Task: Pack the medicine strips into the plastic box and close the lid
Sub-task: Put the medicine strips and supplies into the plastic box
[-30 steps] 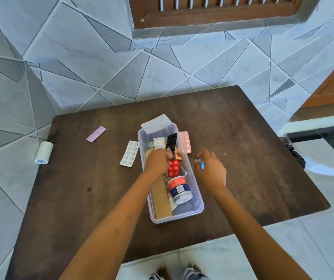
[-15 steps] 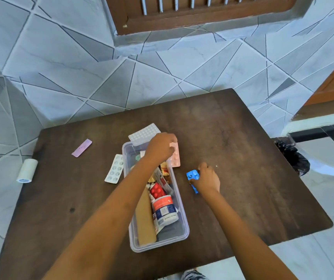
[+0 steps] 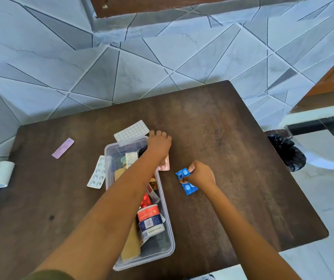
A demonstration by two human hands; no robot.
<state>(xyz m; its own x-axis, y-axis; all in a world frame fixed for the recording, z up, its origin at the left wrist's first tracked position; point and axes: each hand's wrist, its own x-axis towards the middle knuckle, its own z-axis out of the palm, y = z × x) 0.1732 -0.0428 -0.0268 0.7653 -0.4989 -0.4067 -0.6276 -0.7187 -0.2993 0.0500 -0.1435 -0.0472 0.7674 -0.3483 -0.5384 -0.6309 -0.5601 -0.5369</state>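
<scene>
A clear plastic box (image 3: 168, 219) stands open on the dark wooden table (image 3: 232, 158), holding a red strip (image 3: 146, 200), a red-labelled tub (image 3: 150, 219), a brown card and other packets. My left hand (image 3: 159, 143) reaches across the box's far right corner, fingers curled down over a pink strip (image 3: 165, 165) beside the box. My right hand (image 3: 200, 174) pinches a blue strip (image 3: 186, 181) just above the table, right of the box. A white strip (image 3: 131, 131) rests on the box's far rim. Another white strip (image 3: 98, 172) leans at its left wall. No lid is visible.
A lilac strip (image 3: 63, 148) lies at the table's far left. A white tape roll (image 3: 1, 174) sits at the left edge. A black bag (image 3: 285, 151) lies on the floor beyond the right edge. A tiled wall stands behind.
My left hand has left the inside of the box and crossed to the pink strip on its right. My right hand has taken hold of the blue strip.
</scene>
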